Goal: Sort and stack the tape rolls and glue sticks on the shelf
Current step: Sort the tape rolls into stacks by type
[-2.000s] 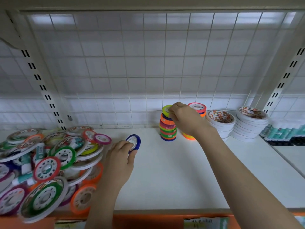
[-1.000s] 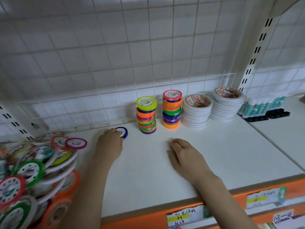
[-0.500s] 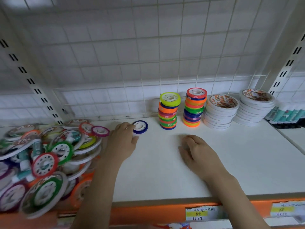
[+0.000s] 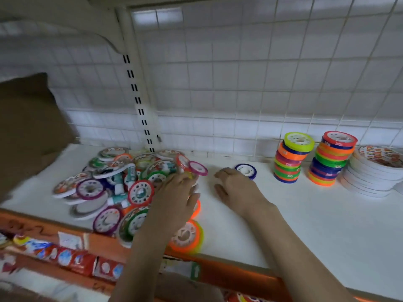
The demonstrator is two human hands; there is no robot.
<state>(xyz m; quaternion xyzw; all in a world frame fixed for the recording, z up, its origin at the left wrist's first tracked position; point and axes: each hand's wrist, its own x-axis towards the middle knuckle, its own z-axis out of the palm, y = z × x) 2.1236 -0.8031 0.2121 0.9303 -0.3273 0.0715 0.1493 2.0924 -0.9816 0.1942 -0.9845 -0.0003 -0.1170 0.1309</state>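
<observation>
Tape rolls in the loose pile (image 4: 130, 188) now sit under your left hand (image 4: 174, 199), fingers spread and gripping nothing, having left the blue roll (image 4: 246, 171) beside your open, empty right hand (image 4: 235, 188), unstacked.

Left hand (image 4: 174, 199) on tape pile (image 4: 122, 188), right hand (image 4: 235, 188) beside blue roll (image 4: 246, 171)

The shelf (image 4: 305, 225) surface is white; its front edge (image 4: 239, 277) is orange. The wire grid back panel (image 4: 261, 73) is white. The lone tape roll (image 4: 246, 171) has a blue rim and a white core. The left stack (image 4: 291, 158) is topped in yellow-green over blue, orange, pink and green bands. The second stack (image 4: 331, 159) is topped in red over blue, orange, green and yellow. The wide tape stack (image 4: 370, 173) is white with red-orange printed labels. The loose pile (image 4: 122, 182) mixes purple, red, green, orange and teal.
</observation>
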